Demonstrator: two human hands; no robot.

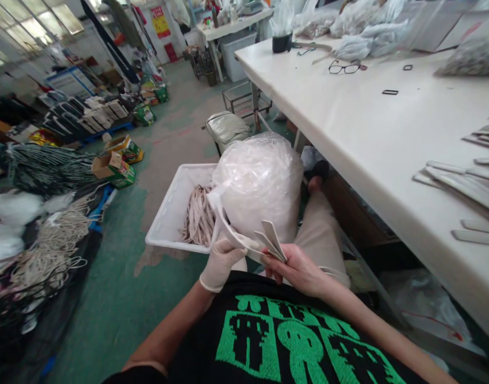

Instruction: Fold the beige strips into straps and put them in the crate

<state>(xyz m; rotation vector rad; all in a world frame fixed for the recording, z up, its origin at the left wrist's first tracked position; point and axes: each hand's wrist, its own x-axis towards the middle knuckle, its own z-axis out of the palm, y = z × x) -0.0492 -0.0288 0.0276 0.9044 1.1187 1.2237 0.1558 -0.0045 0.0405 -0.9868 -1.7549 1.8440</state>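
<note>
The long white tabletop (368, 133) runs along the right, with flat grey pieces (460, 181) laid out near its edge. Left of it, a bulging clear plastic bag (260, 181) sits against a white tub (168, 210) that holds loose straps (198, 216). Just below the bag, over the lap, the gloved left hand (222, 261) and bare right hand (296, 269) both pinch a small fan of beige strips (272, 240).

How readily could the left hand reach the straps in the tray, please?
Probably yes: the left hand, holding a strip, is near the white tray, whose straps lie uncovered beside the plastic bag.
</note>
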